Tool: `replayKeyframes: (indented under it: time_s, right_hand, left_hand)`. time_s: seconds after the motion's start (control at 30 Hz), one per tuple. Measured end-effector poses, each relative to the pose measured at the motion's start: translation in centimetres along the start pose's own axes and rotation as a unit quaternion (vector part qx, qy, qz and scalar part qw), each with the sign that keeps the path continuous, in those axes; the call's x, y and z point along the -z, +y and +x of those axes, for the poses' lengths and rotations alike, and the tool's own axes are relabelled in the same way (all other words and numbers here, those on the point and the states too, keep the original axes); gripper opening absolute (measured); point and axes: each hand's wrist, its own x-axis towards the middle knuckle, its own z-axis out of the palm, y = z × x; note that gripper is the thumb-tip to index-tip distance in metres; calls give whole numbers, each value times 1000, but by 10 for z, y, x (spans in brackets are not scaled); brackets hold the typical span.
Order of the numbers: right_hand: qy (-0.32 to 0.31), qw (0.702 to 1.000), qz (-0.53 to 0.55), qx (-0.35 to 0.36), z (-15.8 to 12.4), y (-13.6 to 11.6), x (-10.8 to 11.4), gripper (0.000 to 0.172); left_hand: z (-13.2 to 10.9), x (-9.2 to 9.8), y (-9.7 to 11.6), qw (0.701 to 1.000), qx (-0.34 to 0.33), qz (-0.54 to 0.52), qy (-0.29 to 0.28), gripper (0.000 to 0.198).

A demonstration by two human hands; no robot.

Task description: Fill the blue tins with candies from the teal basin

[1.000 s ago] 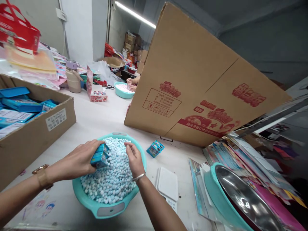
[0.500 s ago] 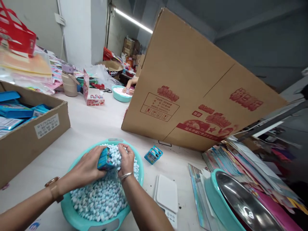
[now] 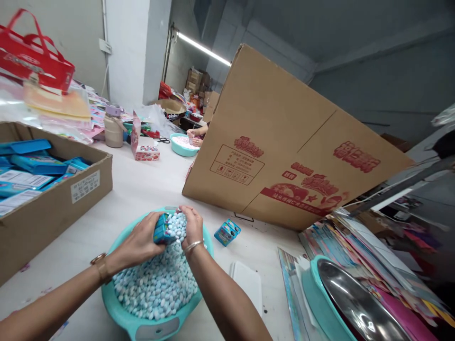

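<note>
My left hand (image 3: 139, 240) is wrapped round small blue candy boxes (image 3: 162, 230), tilted above a turquoise basin (image 3: 113, 307). Pale blue and white candies (image 3: 152, 290) fill much of the basin. Cupped against the open side of the boxes, my right hand (image 3: 193, 227) presses a heap of candies to them. A few candies sit between the palm and the boxes; the right fingertips are partly hidden. Another pair of blue candy boxes (image 3: 227, 232) stands on the table to the right of the basin.
An open carton (image 3: 57, 227) of blue boxes is at left. A large cardboard box (image 3: 277, 118) leans ahead. A white scale (image 3: 248, 286), partly behind my right forearm, and a turquoise tub with a steel bowl (image 3: 359, 293) are at right. Another person's hands (image 3: 196, 135) work over a farther basin.
The view has shifted, so the surroundings sit lower. The boxes have turned slightly, and my right hand has closed in with candies against their open side.
</note>
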Motion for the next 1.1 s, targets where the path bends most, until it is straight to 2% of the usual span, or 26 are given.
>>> replayKeyframes:
  time_s: [0.3, 0.5, 0.63, 0.83, 1.1]
  right_hand:
    - [9, 1000, 13, 13, 12, 2, 0, 19]
    - [-11, 999, 19, 49, 12, 1, -2, 26]
    - [-17, 998, 21, 52, 11, 4, -1, 26]
    - [-13, 996, 10, 83, 12, 3, -2, 24]
    - [6, 993, -1, 118, 14, 0, -4, 22]
  left_hand:
    - [8, -1, -8, 1000, -13, 3, -3, 68]
    - [14, -1, -8, 999, -38, 9, -3, 68]
    - [13, -2, -10, 1000, -16, 18, -14, 69]
    - [14, -1, -8, 1000, -17, -4, -13, 70]
    - [19, 1, 5, 998, 55, -40, -19, 81]
